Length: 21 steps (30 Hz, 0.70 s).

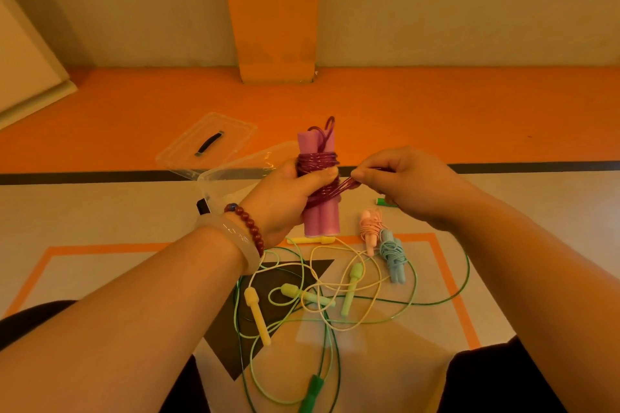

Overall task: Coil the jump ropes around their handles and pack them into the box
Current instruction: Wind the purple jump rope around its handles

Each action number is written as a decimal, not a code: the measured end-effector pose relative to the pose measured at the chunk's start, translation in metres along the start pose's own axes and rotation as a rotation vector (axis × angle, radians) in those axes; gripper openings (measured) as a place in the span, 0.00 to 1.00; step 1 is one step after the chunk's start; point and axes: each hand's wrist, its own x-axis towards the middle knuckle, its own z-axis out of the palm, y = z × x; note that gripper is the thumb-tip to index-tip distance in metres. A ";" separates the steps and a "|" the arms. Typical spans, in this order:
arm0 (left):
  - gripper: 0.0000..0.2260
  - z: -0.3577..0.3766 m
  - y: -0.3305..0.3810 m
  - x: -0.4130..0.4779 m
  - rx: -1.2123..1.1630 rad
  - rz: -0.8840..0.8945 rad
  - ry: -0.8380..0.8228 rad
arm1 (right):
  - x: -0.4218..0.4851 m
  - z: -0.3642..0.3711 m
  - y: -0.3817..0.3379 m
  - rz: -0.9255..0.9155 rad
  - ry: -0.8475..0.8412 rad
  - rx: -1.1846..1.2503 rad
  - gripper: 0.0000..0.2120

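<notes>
While the left hand [285, 198] is gripping the purple handles [320, 184] upright to steady them, the right hand [399, 181] is pinching the purple rope's [345, 183] end to finish the coil

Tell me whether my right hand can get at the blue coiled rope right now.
Probably, once it lets go. The blue coiled rope lies uncovered near the right hand, but that hand's fingers pinch the purple rope that the left hand holds.

No text, brand or number can be read. The floor [100, 211] shows only an orange frame [451, 278] and a dark triangle [235, 345]. Marks on the bangle [231, 233] are too blurred.
</notes>
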 end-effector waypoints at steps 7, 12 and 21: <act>0.09 -0.005 0.002 0.002 -0.144 -0.043 0.016 | 0.000 -0.001 0.002 0.002 -0.001 -0.035 0.07; 0.14 -0.005 0.005 0.001 -0.118 -0.070 0.065 | 0.001 -0.003 0.003 -0.033 0.068 0.090 0.07; 0.04 -0.007 0.005 -0.001 -0.050 -0.168 0.056 | 0.003 0.002 0.005 -0.125 0.022 0.024 0.06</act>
